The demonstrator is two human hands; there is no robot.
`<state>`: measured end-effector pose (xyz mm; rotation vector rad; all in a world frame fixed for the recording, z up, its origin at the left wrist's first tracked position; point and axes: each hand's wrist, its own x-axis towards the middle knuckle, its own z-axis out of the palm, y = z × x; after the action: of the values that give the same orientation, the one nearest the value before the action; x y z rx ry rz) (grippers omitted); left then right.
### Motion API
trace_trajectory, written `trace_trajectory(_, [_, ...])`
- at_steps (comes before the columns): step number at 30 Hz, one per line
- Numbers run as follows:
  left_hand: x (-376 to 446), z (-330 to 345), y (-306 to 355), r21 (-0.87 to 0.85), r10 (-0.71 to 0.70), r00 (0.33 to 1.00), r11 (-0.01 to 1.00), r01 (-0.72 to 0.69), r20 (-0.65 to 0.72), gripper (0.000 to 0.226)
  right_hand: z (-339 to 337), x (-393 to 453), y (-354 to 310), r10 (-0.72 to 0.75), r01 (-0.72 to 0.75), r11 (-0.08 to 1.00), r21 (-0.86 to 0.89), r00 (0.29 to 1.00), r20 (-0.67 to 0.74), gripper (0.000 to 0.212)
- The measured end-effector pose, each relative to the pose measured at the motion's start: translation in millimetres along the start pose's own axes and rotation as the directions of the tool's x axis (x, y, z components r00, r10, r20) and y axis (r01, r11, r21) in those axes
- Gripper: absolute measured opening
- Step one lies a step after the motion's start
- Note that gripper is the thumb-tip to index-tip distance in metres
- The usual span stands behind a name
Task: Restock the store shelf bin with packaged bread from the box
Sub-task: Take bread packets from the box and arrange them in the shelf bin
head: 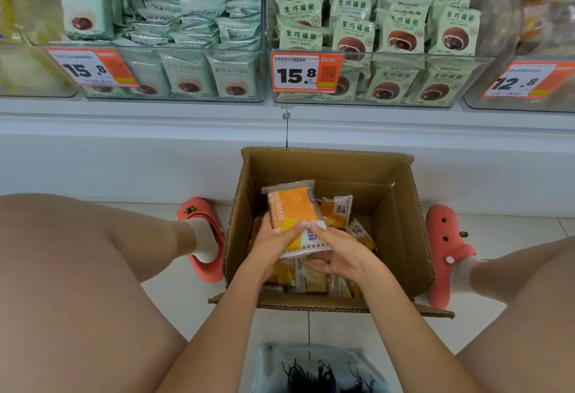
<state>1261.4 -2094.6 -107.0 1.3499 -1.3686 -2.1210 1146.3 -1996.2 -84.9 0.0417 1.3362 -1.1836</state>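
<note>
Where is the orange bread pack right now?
In the head view, the orange bread pack sits centre frame, held by both hands above the open cardboard box.

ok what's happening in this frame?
A person crouches over an open brown cardboard box on the floor, in front of a shelf of clear plastic bins stocked with pale green bun packets. Both hands hold one clear-wrapped orange bread packet just above the box: left hand grips its lower left edge, right hand its lower right. More bread packets lie in the box. None has reached a bin yet.
</note>
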Motion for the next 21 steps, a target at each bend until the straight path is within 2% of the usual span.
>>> trace_trajectory(3, [-11,5,26,0.084,0.115,0.991,0.989,-0.12,0.065,0.043,8,-15,-19,-0.198,0.196,0.979,-0.051,0.978,-0.057,0.033])
trace_trajectory(5, [-19,5,53,0.15,0.201,0.978,0.967,-0.206,0.052,0.029,10,-36,-44,-0.326,0.32,0.94,-0.116,0.944,-0.042,0.029])
trace_trajectory(8, [-31,1,110,0.148,0.322,0.947,0.936,-0.318,-0.002,0.045,17,-80,-101,-0.511,0.506,0.817,-0.277,0.857,0.059,0.026])
trace_trajectory(10, [-39,-1,157,0.189,0.449,0.891,0.883,-0.43,-0.073,0.05,26,-115,-151,-0.651,0.623,0.673,-0.399,0.755,0.08,0.023])
trace_trajectory(11, [-44,0,181,0.272,0.55,0.829,0.818,-0.508,-0.105,0.05,32,-133,-177,-0.721,0.67,0.591,-0.449,0.688,0.077,0.023])
trace_trajectory(12, [-47,1,205,0.403,0.67,0.734,0.707,-0.582,-0.115,0.048,38,-152,-205,-0.787,0.712,0.505,-0.488,0.612,0.078,0.023])
trace_trajectory(13, [-51,4,230,0.554,0.788,0.609,0.549,-0.626,-0.093,0.047,43,-170,-233,-0.846,0.746,0.418,-0.519,0.528,0.079,0.023])
trace_trajectory(15, [-61,16,285,0.774,0.953,0.302,0.187,-0.605,0.006,0.046,53,-207,-289,-0.925,0.784,0.246,-0.571,0.366,0.105,0.025])
trace_trajectory(17, [-70,35,342,0.833,0.99,-0.022,-0.129,-0.538,0.139,0.04,63,-236,-341,-0.965,0.789,0.1,-0.606,0.224,0.133,0.026])
trace_trajectory(18, [-72,47,369,0.838,0.971,-0.137,-0.238,-0.491,0.195,0.037,68,-249,-366,-0.977,0.779,0.033,-0.626,0.158,0.146,0.024])
trace_trajectory(19, [-72,59,395,0.843,0.949,-0.204,-0.308,-0.442,0.24,0.036,73,-259,-390,-0.982,0.76,-0.026,-0.65,0.102,0.158,0.021])
trace_trajectory(20, [-68,70,420,0.851,0.931,-0.239,-0.354,-0.388,0.278,0.039,78,-269,-411,-0.982,0.739,-0.082,-0.668,0.054,0.181,0.018])
trace_trajectory(21, [-61,81,443,0.864,0.919,-0.244,-0.378,-0.331,0.309,0.043,83,-274,-431,-0.977,0.714,-0.135,-0.687,0.017,0.21,0.016])
